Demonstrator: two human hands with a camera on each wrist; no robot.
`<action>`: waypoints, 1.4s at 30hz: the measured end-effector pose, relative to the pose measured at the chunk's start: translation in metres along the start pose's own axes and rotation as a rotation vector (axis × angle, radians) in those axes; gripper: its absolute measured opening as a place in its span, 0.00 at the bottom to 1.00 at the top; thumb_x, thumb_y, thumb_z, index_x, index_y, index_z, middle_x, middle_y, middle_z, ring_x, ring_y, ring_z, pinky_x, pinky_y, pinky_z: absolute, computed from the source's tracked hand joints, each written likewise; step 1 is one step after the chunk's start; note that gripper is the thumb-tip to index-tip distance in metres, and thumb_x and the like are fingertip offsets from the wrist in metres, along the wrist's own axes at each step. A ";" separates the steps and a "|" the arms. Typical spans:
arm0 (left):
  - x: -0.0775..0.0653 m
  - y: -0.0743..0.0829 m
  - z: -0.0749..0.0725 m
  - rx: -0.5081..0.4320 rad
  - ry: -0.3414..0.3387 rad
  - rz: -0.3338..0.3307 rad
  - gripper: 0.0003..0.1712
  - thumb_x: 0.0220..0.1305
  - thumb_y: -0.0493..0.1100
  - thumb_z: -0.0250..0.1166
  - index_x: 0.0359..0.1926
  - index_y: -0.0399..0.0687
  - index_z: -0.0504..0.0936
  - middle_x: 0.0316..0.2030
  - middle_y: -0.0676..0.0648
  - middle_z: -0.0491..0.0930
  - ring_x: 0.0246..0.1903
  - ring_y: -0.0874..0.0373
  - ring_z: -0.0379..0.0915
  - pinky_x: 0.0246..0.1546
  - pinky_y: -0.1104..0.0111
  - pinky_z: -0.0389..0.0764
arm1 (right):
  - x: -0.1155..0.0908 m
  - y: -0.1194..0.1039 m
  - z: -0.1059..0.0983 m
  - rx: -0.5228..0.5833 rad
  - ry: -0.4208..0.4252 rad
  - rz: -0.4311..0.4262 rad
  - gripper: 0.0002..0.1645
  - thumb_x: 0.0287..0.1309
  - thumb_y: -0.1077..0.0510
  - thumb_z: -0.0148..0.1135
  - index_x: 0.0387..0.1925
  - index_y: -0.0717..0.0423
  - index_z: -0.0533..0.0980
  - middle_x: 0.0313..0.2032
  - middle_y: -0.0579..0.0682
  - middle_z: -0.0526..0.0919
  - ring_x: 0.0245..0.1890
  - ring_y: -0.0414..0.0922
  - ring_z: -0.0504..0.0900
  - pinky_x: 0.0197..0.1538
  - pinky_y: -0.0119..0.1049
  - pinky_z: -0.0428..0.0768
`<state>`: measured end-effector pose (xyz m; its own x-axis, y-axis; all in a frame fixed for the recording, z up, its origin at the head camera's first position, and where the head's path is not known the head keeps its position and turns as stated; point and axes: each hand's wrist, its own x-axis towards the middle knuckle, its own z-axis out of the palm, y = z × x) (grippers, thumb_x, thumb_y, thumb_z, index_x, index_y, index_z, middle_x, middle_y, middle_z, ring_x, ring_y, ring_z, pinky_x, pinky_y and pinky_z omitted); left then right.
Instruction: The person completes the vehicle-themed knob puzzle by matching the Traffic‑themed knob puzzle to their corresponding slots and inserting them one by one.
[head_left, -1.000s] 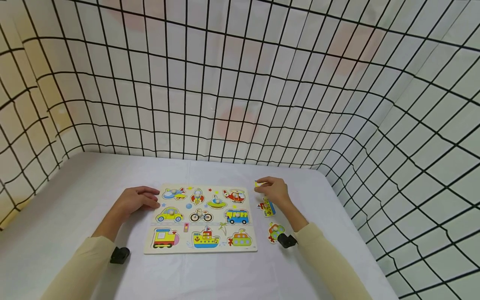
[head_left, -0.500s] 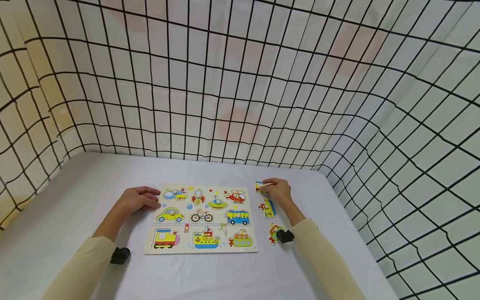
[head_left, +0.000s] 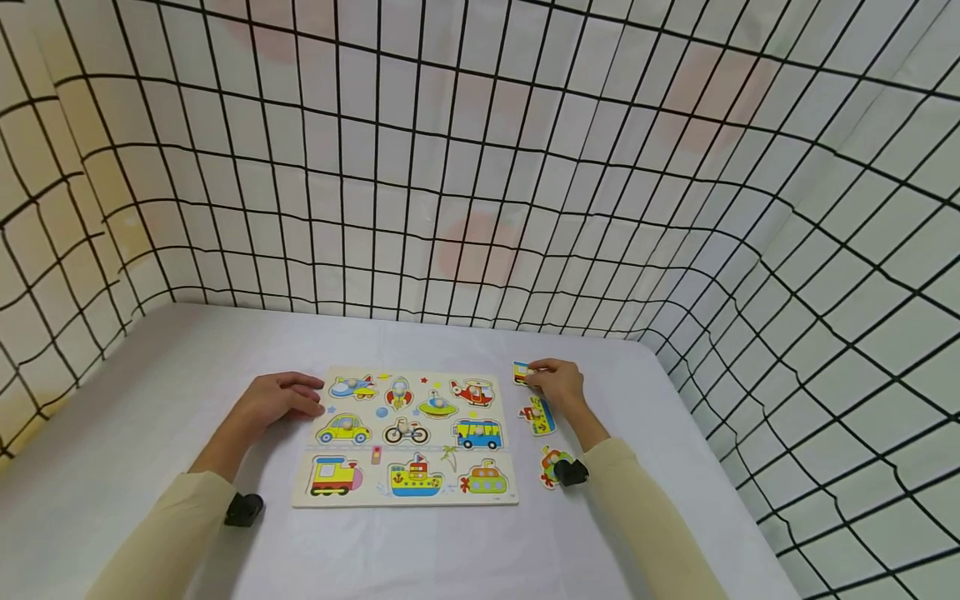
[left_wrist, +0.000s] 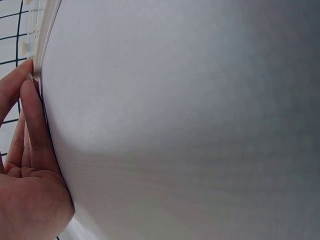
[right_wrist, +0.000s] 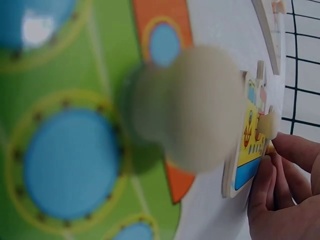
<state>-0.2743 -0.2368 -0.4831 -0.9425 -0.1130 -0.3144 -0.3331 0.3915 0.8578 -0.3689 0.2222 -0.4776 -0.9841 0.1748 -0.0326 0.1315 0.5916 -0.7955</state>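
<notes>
A wooden vehicle puzzle board [head_left: 378, 490] lies on the table. My left hand [head_left: 277, 398] rests at its upper left edge, fingers extended and fingertips touching the board. Past the board's right side, my right hand [head_left: 561, 385] pinches the right part of a train puzzle piece [head_left: 521, 372], which its fingers partly cover. Below that hand lies a ship puzzle piece [head_left: 542, 415], turned on its side, with its knob up. Nearer me is a submarine puzzle piece [head_left: 552, 461], partly covered by the wrist camera; its green face [right_wrist: 70, 160] and blurred knob [right_wrist: 205, 110] fill the right wrist view.
Knobbed pieces such as the car [head_left: 343, 428], bicycle [head_left: 406, 431] and bus [head_left: 477, 433] sit in the board's upper two rows. A white cloth [head_left: 420, 554] covers the table. Black netting [head_left: 405, 208] over white sheeting encloses the back and sides.
My right hand has shifted slightly right and downward in view, so more of the train piece shows. The left hand stays at the board's edge. The head view has drifted slightly.
</notes>
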 end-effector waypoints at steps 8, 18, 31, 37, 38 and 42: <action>0.002 0.001 0.000 -0.004 -0.002 -0.004 0.36 0.51 0.42 0.76 0.63 0.44 0.79 0.42 0.48 0.89 0.45 0.50 0.80 0.46 0.65 0.79 | 0.000 0.000 0.000 -0.012 0.026 -0.025 0.15 0.56 0.56 0.72 0.45 0.56 0.87 0.42 0.56 0.89 0.38 0.47 0.83 0.34 0.29 0.75; 0.003 0.001 -0.001 -0.024 -0.018 0.019 0.33 0.56 0.42 0.75 0.63 0.41 0.78 0.34 0.54 0.88 0.36 0.55 0.80 0.38 0.69 0.76 | 0.000 0.000 -0.001 -0.017 0.034 -0.026 0.12 0.56 0.57 0.72 0.42 0.56 0.88 0.44 0.57 0.89 0.41 0.48 0.85 0.37 0.30 0.78; 0.002 0.001 0.000 -0.006 -0.013 0.011 0.33 0.56 0.42 0.74 0.63 0.42 0.79 0.35 0.53 0.88 0.38 0.55 0.80 0.40 0.68 0.75 | 0.001 0.001 -0.006 -0.040 0.016 -0.027 0.12 0.55 0.56 0.72 0.41 0.56 0.88 0.42 0.56 0.90 0.34 0.44 0.85 0.32 0.29 0.78; 0.001 0.001 0.000 0.002 -0.014 0.015 0.33 0.56 0.43 0.75 0.63 0.42 0.79 0.35 0.53 0.89 0.38 0.55 0.80 0.40 0.68 0.74 | -0.003 -0.006 -0.009 -0.085 0.024 -0.057 0.13 0.57 0.54 0.72 0.42 0.55 0.88 0.44 0.56 0.90 0.45 0.50 0.86 0.43 0.38 0.80; 0.001 0.001 -0.001 0.003 -0.014 0.015 0.33 0.56 0.43 0.75 0.63 0.42 0.79 0.35 0.53 0.89 0.39 0.54 0.80 0.40 0.68 0.74 | -0.004 -0.009 -0.010 -0.090 0.021 -0.058 0.13 0.57 0.54 0.72 0.43 0.55 0.88 0.45 0.56 0.90 0.47 0.50 0.85 0.45 0.39 0.80; 0.000 0.002 -0.002 0.015 -0.014 0.014 0.34 0.56 0.44 0.75 0.64 0.42 0.78 0.36 0.53 0.89 0.40 0.54 0.79 0.41 0.68 0.74 | -0.009 -0.019 -0.010 -0.093 -0.006 -0.054 0.15 0.56 0.53 0.73 0.44 0.55 0.88 0.48 0.56 0.89 0.50 0.51 0.84 0.46 0.39 0.80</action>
<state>-0.2749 -0.2376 -0.4805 -0.9466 -0.0947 -0.3081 -0.3192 0.4067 0.8560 -0.3614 0.2177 -0.4563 -0.9907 0.1359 0.0054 0.0880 0.6708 -0.7364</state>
